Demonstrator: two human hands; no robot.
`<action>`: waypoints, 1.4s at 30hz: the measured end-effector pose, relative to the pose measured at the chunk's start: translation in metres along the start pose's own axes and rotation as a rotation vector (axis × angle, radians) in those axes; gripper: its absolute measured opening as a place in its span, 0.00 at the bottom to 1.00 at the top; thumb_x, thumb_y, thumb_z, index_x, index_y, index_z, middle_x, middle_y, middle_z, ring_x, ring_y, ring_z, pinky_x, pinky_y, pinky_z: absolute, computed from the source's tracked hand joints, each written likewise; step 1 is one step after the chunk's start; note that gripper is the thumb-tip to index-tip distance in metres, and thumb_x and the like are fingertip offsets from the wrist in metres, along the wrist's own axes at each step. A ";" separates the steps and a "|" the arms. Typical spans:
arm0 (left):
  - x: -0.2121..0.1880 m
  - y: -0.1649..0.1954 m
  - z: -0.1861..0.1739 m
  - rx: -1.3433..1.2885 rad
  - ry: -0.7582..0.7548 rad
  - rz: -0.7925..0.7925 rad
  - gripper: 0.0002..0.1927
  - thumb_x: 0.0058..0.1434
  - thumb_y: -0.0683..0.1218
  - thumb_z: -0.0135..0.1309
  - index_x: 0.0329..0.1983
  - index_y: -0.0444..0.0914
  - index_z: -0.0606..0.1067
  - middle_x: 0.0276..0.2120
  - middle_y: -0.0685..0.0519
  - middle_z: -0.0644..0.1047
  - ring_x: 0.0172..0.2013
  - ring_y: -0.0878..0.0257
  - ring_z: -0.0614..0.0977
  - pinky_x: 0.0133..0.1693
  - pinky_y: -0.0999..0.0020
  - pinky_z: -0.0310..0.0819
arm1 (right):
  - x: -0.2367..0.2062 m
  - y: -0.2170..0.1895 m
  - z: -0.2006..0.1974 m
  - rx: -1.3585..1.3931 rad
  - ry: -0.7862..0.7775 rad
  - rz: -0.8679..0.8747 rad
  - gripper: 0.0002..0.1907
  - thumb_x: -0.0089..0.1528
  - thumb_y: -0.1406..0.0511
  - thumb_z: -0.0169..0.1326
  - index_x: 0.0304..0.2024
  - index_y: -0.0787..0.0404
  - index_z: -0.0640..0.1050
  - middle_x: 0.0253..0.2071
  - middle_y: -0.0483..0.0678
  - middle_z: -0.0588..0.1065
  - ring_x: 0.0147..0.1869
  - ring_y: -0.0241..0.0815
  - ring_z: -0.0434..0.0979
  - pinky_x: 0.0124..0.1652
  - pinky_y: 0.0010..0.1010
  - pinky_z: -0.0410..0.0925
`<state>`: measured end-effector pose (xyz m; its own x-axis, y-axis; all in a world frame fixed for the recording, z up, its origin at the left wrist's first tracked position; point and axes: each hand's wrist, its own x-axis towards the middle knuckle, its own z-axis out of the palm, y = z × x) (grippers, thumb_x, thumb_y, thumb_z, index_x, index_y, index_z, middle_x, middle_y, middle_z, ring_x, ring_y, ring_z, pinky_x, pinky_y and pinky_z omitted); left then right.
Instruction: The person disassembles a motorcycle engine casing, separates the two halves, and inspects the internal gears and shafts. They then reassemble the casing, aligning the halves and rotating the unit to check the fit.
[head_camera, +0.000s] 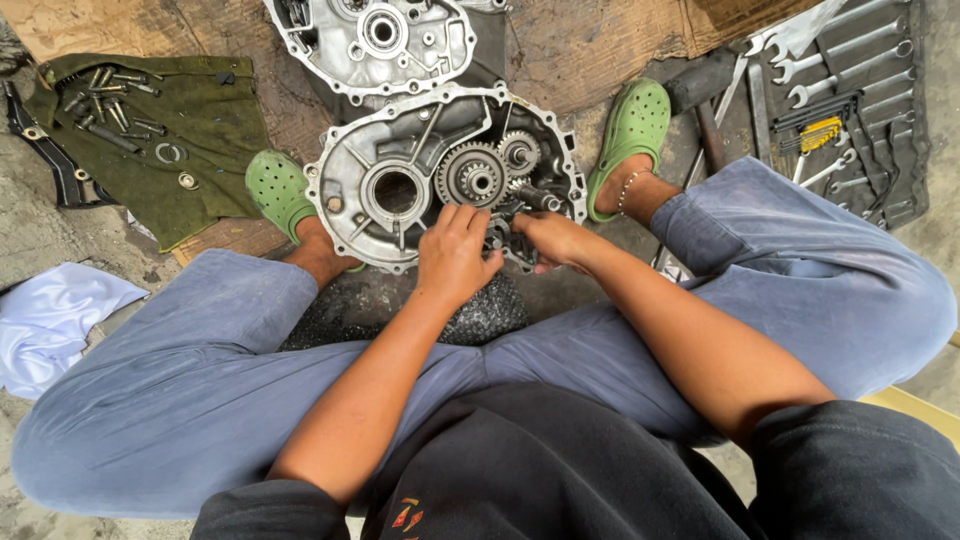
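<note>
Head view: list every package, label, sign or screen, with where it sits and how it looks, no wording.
No package, sign or screen shows.
Only near-marks: a small red and yellow emblem on the dark shirt, bottom centre.
Flattened brown cardboard lies under the engine case halves, top centre; unmarked as far as visible.

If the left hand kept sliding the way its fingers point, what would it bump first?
Probably the large gear inside the open engine case; the left hand points up at it, though depth is unclear.

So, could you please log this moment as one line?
left hand: on gear part | right hand: on gear part | engine case: open, between feet
</note>
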<state>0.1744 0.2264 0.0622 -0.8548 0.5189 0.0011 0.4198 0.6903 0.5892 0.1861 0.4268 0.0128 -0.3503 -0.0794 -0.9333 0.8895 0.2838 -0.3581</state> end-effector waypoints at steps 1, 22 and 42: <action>-0.001 0.001 -0.001 -0.011 0.013 0.008 0.26 0.45 0.47 0.68 0.48 0.34 0.77 0.43 0.49 0.75 0.46 0.52 0.76 0.40 0.57 0.76 | 0.000 0.001 0.000 0.010 -0.001 -0.001 0.23 0.64 0.53 0.46 0.49 0.63 0.78 0.29 0.49 0.74 0.23 0.41 0.72 0.26 0.33 0.71; 0.004 0.003 -0.015 -0.031 -0.014 -0.020 0.25 0.47 0.47 0.68 0.48 0.33 0.78 0.44 0.48 0.76 0.47 0.51 0.75 0.42 0.56 0.75 | -0.002 0.005 0.010 0.198 0.030 0.037 0.24 0.64 0.52 0.47 0.48 0.64 0.78 0.28 0.44 0.71 0.27 0.34 0.69 0.27 0.29 0.72; 0.004 0.009 -0.023 -0.036 -0.068 -0.085 0.26 0.47 0.47 0.68 0.50 0.37 0.78 0.45 0.50 0.76 0.49 0.51 0.76 0.44 0.56 0.75 | 0.000 0.011 0.010 0.318 0.025 0.037 0.24 0.62 0.54 0.50 0.53 0.63 0.75 0.38 0.48 0.74 0.31 0.39 0.75 0.32 0.34 0.77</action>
<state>0.1675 0.2231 0.0867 -0.8637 0.4930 -0.1048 0.3340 0.7157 0.6134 0.1989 0.4204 0.0081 -0.3198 -0.0503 -0.9462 0.9474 -0.0270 -0.3188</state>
